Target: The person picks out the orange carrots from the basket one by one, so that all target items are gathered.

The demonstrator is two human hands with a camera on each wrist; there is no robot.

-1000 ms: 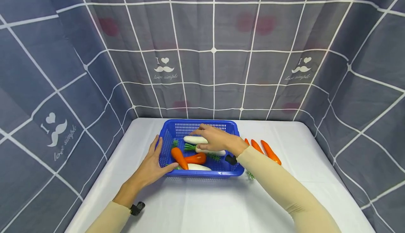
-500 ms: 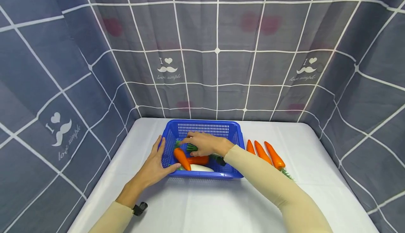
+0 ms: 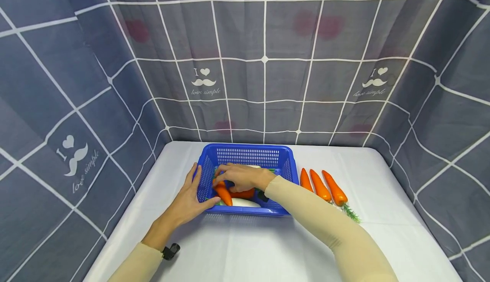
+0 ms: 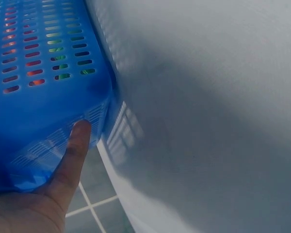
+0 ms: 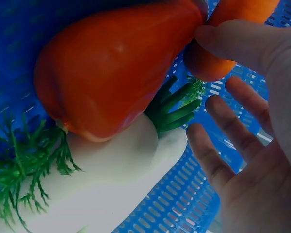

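A blue plastic basket [image 3: 269,211] holds carrots and white radishes. My left hand [image 3: 183,203] spreads over its front left corner, fingers straight along the left side and thumb at the front rim. Inside the basket, my right hand [image 3: 243,177] reaches over the leafy end of the left carrot [image 3: 225,197]. In the right wrist view its fingers stay spread around that carrot's blunt end [image 5: 211,68], with the thumb overlapping it. Another carrot [image 5: 111,68] lies over white radishes [image 5: 102,189] with green stems. A white radish [image 3: 245,203] lies along the front wall; the right hand hides part of the contents.
On the white tablecloth [image 3: 245,248], right of the basket, three carrots lie side by side: a left one [image 3: 305,180], a middle one [image 3: 320,185] and a right one [image 3: 335,189] with green leaves. Grey checked curtains [image 3: 245,78] enclose the table's back and sides.
My right hand has moved left and toward the front inside the basket, from the white radishes to the left carrot. The left hand keeps its place at the basket corner.
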